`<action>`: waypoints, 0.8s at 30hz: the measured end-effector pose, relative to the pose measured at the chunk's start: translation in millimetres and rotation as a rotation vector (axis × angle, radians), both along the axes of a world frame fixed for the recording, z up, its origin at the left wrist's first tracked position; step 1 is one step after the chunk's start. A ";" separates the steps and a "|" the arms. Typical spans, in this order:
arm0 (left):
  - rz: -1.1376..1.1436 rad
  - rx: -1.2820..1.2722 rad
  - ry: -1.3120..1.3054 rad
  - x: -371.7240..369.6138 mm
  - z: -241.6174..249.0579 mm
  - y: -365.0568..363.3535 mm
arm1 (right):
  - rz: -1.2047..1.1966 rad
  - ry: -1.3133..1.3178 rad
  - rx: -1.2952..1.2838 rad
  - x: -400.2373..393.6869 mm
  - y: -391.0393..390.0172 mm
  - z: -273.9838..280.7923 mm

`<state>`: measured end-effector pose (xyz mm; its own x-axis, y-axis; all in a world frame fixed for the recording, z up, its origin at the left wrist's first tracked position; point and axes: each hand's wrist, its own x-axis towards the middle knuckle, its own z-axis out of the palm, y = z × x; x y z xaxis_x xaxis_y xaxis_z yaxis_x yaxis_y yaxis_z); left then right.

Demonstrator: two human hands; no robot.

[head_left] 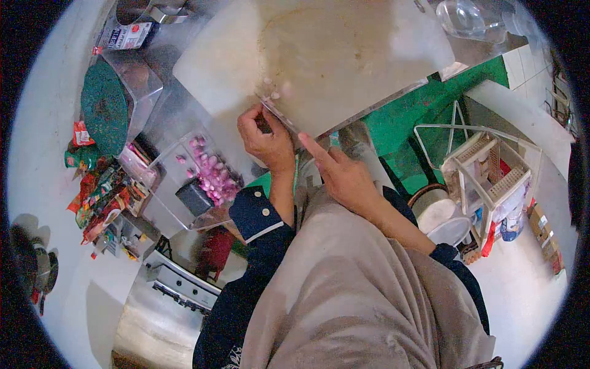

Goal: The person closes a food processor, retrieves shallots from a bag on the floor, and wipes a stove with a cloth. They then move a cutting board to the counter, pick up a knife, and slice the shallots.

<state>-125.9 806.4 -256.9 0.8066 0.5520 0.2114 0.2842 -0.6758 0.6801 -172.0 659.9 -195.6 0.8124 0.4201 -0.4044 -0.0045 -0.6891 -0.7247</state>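
A large white cutting board (pixel 344 55) lies in front of me, with brownish stains. My right hand (pixel 347 181) grips a knife (pixel 283 117), its index finger stretched along the back of the blade. The blade slants up and left over the board's near edge. Just left of it, my left hand (pixel 267 141) is closed, fingers curled in by the blade; whatever they pinch is hidden. A few small pale pink pieces, apparently cut shallot (pixel 274 94), lie at the knife's tip. To the left, a clear plastic container (pixel 175 212) holds many pink peeled shallots (pixel 212 172) and a dark block-like object.
Colourful packets (pixel 104 203) and a green round lid-like object (pixel 104 107) crowd the left side. A metal stove (pixel 166 307) stands lower left. Clear containers (pixel 470 21) sit at the back right. Right of my legs are a white pot (pixel 432 209) and a plastic rack (pixel 491 166).
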 end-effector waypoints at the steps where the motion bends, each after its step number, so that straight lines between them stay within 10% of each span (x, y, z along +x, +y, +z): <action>1: 0.008 -0.008 0.016 0.0 1.2 -0.2 | 0.011 -0.019 -0.019 0.2 1.2 -0.5; 24: -0.023 -0.004 -0.033 6.2 10.0 -5.6 | -0.175 0.037 0.192 2.7 -1.4 -9.9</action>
